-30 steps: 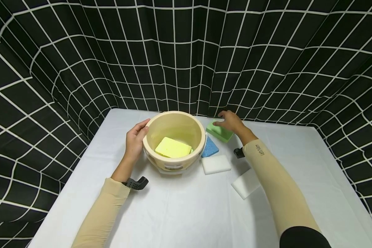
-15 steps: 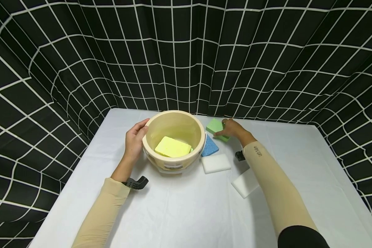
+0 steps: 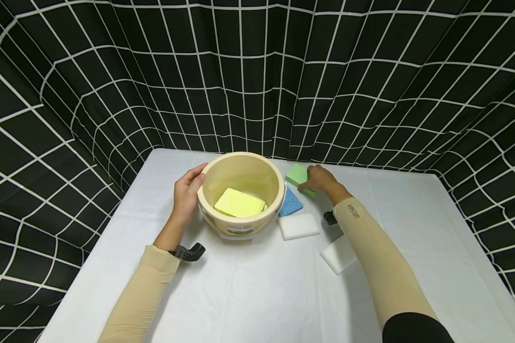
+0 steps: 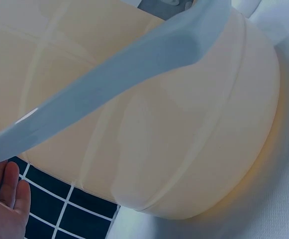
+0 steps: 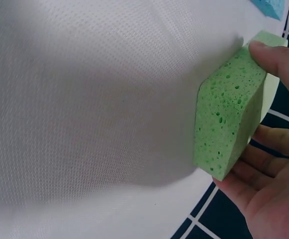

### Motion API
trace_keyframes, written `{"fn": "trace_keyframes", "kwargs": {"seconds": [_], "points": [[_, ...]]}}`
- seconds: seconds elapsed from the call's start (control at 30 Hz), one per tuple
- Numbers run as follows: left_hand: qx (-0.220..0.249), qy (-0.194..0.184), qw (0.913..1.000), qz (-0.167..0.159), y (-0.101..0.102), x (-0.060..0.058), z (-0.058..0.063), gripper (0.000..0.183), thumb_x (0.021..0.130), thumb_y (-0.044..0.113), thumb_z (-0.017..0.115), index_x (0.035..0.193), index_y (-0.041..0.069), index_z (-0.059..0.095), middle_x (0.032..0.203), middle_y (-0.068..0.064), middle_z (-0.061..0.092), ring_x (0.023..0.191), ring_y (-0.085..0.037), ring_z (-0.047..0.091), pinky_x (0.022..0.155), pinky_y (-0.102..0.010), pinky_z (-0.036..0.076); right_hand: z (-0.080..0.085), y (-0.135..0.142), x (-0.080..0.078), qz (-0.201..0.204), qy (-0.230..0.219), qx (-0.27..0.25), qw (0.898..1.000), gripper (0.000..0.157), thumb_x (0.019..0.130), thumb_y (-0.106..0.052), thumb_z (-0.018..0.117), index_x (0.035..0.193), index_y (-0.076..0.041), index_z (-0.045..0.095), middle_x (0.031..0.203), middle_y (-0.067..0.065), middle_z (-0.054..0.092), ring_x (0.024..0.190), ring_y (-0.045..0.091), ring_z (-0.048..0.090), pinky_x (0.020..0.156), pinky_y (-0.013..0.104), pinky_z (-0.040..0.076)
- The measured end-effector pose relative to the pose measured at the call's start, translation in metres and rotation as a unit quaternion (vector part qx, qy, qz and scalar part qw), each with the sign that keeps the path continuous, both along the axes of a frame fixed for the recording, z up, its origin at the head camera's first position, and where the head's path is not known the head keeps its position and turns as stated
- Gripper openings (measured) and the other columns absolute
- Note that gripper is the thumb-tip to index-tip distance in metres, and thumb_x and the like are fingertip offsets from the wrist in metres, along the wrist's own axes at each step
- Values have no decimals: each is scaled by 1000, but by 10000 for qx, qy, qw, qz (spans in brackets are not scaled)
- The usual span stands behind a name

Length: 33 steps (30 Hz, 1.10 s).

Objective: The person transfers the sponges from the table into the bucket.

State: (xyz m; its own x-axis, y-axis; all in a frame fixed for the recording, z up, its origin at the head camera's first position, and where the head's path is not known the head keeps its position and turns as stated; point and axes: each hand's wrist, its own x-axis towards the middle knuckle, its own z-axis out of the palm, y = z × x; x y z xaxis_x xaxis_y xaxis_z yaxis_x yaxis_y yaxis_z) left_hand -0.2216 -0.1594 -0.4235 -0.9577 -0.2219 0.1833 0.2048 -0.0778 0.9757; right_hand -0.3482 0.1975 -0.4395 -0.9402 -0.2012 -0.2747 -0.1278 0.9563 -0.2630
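My left hand point(image 3: 186, 191) grips the left rim of a cream bucket point(image 3: 213, 224), with its thumb at the edge. In the left wrist view, the bucket's pale handle point(image 4: 109, 82) crosses its side, and the fingers appear at the lower left. A yellow sponge point(image 3: 239, 203) lies inside the bucket, with a bit of green showing beside it. At the back of the table, my right hand point(image 3: 323, 181) pinches a green sponge point(image 5: 229, 107) between thumb and fingers. The right wrist view shows the sponge's porous end close over the white cloth.
A blue sponge point(image 3: 292, 202) lies against the bucket's right side. Nearer the front are a white sponge point(image 3: 299, 226) and a second white sponge point(image 3: 339, 255), partly covered by the right forearm. A black gridded curtain point(image 3: 257, 71) stands behind the table.
My right hand has come down onto the green sponge, and its thumb and fingers have closed on the sponge's sides. The left hand and bucket have stayed in place.
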Motion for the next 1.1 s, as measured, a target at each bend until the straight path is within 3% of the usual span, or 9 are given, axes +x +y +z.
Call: {"fn": "trace_keyframes", "kwargs": {"seconds": [0.47, 0.77, 1.1], "points": [[6, -11, 10000, -66, 0, 0, -1, 35, 98, 8, 51, 130, -5, 57, 134, -22, 58, 107, -6, 61, 90, -13, 54, 3, 2, 0, -108, -25, -130, 9999, 79, 81, -40, 74, 138, 6, 43, 120, 20, 59, 104, 30, 55, 100, 48, 49], [98, -9, 9999, -64, -1, 0, 0, 35, 97, 6, 51, 130, -6, 57, 135, -23, 57, 105, -4, 61, 88, -13, 55, 20, 0, 2, -42, 175, -177, 9997, 87, 83, -41, 72, 145, 6, 35, 135, 27, 50, 115, 36, 52, 106, 53, 45], [34, -51, 10000, -61, -1, -1, -1, 36, 98, 8, 50, 131, -4, 57, 135, -20, 58, 109, -7, 61, 91, -14, 54, 46, 4, 14, 197, 695, -431, 9965, 81, 81, -40, 74, 140, 7, 43, 122, 25, 53, 108, 35, 51, 96, 52, 48]]}}
